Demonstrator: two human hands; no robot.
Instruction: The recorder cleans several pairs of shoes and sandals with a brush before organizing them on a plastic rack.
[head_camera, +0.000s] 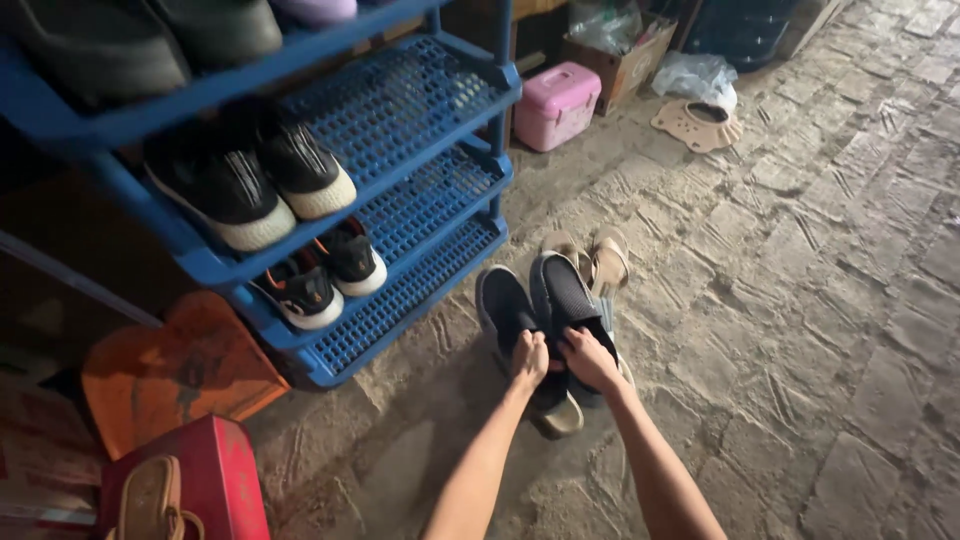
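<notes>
While in two hands (530, 358) (588, 358), two dark shoes (503, 305) (568, 290)

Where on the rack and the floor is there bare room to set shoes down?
Free: right half of each blue rack tier, beside the sneakers; stone floor right of the sandals. Crowded: around both hands gripping the dark shoes.

A: Shoe rack (420, 100): blue, shelves a perforated grid. Pair of sneakers (250, 180) on the middle shelf: black uppers, off-white soles.

B: Lower pair (325, 275): black with white soles, a touch of orange on one. Slip-on shoes (540, 300) on the floor: dark grey, fine mesh weave.

A: Sandals (595, 255) beside them: tan. Small box (556, 104): pink, paler lid.

B: Dustpan (175, 370): orange, smudged dark. Red box (205, 480): tan sandal lying on top. Floor (820, 300): grey-brown stone blocks, scored lines.
</notes>
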